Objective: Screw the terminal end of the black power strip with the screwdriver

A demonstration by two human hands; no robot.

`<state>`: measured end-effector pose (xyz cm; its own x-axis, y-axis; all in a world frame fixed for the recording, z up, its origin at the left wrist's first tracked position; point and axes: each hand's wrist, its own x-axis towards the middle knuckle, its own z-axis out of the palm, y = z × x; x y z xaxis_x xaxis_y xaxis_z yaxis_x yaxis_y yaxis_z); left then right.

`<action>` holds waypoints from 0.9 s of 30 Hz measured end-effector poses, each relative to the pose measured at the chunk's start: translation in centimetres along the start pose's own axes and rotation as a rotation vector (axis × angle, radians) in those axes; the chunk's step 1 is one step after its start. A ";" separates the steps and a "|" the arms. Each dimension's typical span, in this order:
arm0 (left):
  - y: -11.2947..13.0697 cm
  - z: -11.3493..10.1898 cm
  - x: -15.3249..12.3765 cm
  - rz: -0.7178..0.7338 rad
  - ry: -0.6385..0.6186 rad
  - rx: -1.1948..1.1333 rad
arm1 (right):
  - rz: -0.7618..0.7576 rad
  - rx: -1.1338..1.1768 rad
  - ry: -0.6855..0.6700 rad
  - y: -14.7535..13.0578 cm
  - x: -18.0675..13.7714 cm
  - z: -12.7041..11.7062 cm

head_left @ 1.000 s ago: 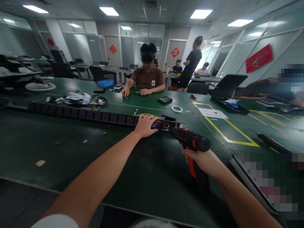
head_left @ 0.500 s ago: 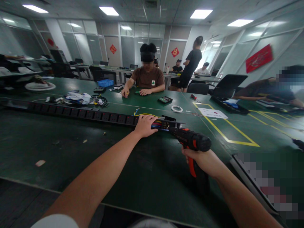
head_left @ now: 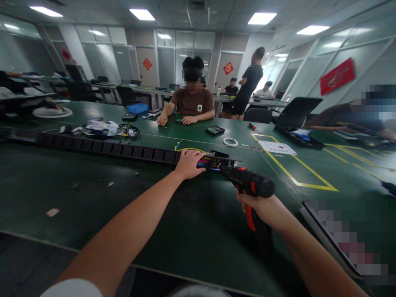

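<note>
A long black power strip (head_left: 133,152) with a row of sockets lies across the green table. My left hand (head_left: 189,164) is wrapped over it close to its right end. Beside those fingers the strip is open, and coloured wires (head_left: 204,163) and a small board (head_left: 216,163) show inside. My right hand (head_left: 262,205) grips a black and orange cordless drill (head_left: 250,181) by its handle. The drill's nose points left at the open end of the strip; whether its tip touches a screw is too small to tell. Yellow wire (head_left: 188,149) loops out behind the strip.
Bundled cables (head_left: 102,128) lie behind the strip at left. Further back are a blue basket (head_left: 137,108), a black box-shaped part (head_left: 215,130) and a white ring (head_left: 230,142). A co-worker (head_left: 193,99) sits opposite, hands on the table. Yellow tape (head_left: 309,186) marks the right side.
My hands, the drill and the strip look almost unmoved. The co-worker opposite has shifted a hand slightly.
</note>
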<state>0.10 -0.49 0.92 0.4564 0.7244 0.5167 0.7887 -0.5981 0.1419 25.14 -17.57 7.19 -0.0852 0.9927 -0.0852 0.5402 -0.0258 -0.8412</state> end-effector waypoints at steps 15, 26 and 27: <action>0.0 0.0 0.0 -0.006 -0.006 0.005 | 0.003 -0.017 -0.011 -0.1 -0.1 0.0; 0.2 -0.1 0.0 -0.009 -0.013 -0.003 | 0.018 -0.002 -0.007 -0.3 -0.3 0.0; 0.2 -0.1 0.0 -0.008 -0.011 -0.004 | 0.020 0.005 -0.006 -0.4 -0.3 0.1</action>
<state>0.19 -0.65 1.06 0.4547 0.7328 0.5062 0.7908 -0.5936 0.1491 24.90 -17.86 7.50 -0.0797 0.9913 -0.1052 0.5372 -0.0462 -0.8422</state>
